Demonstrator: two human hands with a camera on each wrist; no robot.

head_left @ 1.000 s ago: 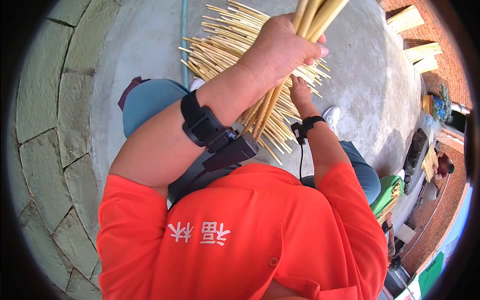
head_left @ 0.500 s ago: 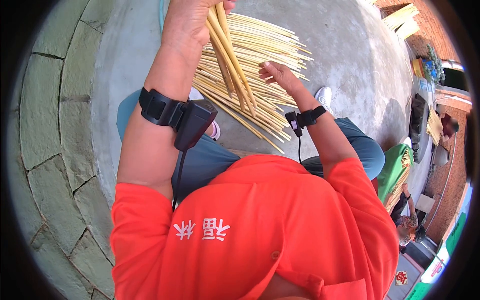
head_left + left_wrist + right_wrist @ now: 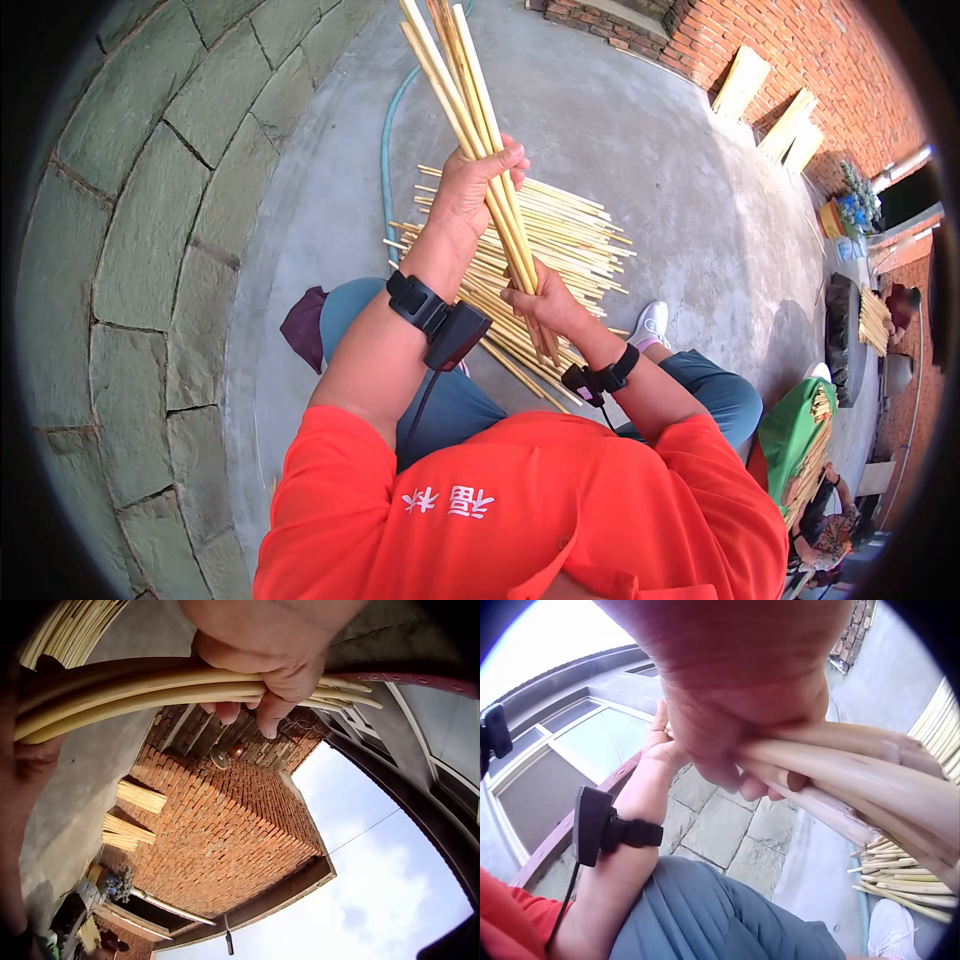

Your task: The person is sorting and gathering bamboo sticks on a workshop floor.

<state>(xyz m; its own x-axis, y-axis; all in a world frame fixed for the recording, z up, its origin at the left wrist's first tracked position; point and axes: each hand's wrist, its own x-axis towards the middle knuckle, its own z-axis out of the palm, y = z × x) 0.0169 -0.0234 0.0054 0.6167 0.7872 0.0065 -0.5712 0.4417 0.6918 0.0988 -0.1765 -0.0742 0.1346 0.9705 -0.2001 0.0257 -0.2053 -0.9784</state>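
In the head view, my left hand [image 3: 460,195] grips a small bundle of long pale-yellow sticks [image 3: 510,232] around its middle. Lower down, my right hand [image 3: 552,303] has its fingers curled round the same bundle near the end closer to my body. The sticks slant, their far ends fanning apart above the left hand. From the left wrist, the bundle [image 3: 150,690] runs between both hands. Seen up close from the right wrist, thick stick ends [image 3: 870,772] project out of the right hand, which hides part of them.
Beneath the hands, a spread pile of similar sticks [image 3: 570,235] lies on the concrete floor [image 3: 700,210]. A blue hose [image 3: 388,150] curves past its left side. More sticks [image 3: 785,125] lean along the brick wall [image 3: 840,60]. Green cloth [image 3: 790,430] is at the right, near another person [image 3: 830,535].
My right hand, earlier by the pile and then raised with nothing in it, now grips the bundle's lower part. The left hand has kept its hold while shifting about; the head view has tilted up.
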